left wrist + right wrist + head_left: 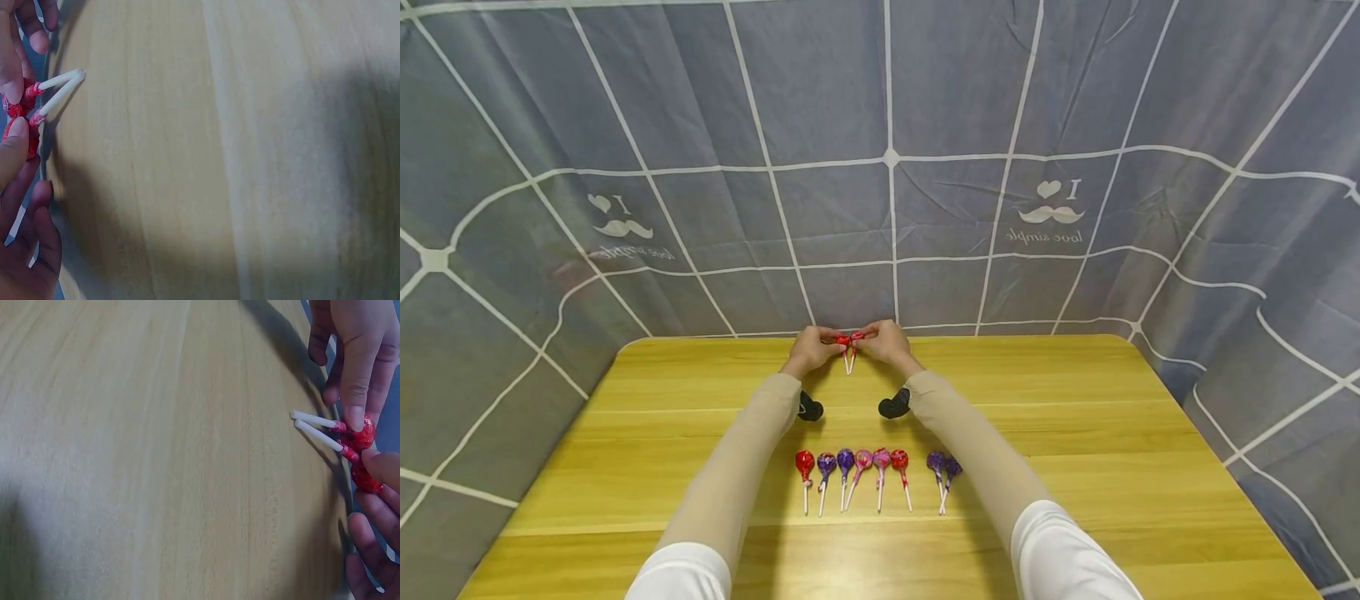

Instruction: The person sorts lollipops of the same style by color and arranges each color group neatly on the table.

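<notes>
At the table's far edge, my left hand (812, 350) pinches a red-wrapped lollipop (364, 433) by its head between thumb and fingers. Close beside it, my right hand (889, 343) pinches a second red lollipop (29, 94) in the same way. The two heads sit side by side, and their white sticks (315, 432) point back toward me, converging at the ends. Nearer to me on the table lies a row of lollipops: a red one (805, 462), two purple ones (846, 460), two pink ones (881, 459) and another red one (899, 460).
Right of that row, past a gap, two purple lollipops (936, 462) lie with sticks crossed, close to my right forearm. The wooden table (662, 467) ends against a grey curtain (842, 217) with white lines. Black wrist-worn pieces (894, 406) show under both wrists.
</notes>
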The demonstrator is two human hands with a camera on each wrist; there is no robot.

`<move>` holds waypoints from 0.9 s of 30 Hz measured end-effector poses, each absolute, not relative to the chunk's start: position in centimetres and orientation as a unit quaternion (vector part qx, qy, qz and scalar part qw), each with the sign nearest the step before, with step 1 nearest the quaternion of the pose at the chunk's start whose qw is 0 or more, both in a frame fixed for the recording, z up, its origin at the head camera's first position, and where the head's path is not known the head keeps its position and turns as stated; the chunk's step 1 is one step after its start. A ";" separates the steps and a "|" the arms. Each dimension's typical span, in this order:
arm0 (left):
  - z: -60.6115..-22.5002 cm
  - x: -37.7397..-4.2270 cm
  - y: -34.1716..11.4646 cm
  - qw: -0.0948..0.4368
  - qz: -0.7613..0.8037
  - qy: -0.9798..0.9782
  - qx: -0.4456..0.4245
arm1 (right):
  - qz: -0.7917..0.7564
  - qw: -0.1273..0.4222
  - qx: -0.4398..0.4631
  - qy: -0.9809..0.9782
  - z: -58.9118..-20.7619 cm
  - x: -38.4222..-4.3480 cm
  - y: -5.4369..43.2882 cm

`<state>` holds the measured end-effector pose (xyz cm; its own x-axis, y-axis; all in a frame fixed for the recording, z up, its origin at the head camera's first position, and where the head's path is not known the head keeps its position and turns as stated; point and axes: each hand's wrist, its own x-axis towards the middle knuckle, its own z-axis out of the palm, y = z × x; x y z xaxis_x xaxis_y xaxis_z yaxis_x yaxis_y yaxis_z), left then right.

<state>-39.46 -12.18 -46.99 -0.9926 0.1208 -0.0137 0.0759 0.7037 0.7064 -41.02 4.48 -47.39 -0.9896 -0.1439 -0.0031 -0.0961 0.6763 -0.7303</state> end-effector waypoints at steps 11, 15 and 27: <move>-47.3 -39.5 -12.1 0.035 0.360 0.932 0.026 | -0.387 0.025 -0.070 0.919 -47.9 -41.2 4.2; -47.4 -39.5 -12.1 0.028 0.365 0.931 0.012 | -0.380 0.014 -0.063 0.923 -48.0 -41.3 4.1; -47.5 -39.2 -11.8 -0.005 0.376 0.927 -0.007 | -0.388 -0.003 -0.032 0.921 -48.0 -40.8 3.8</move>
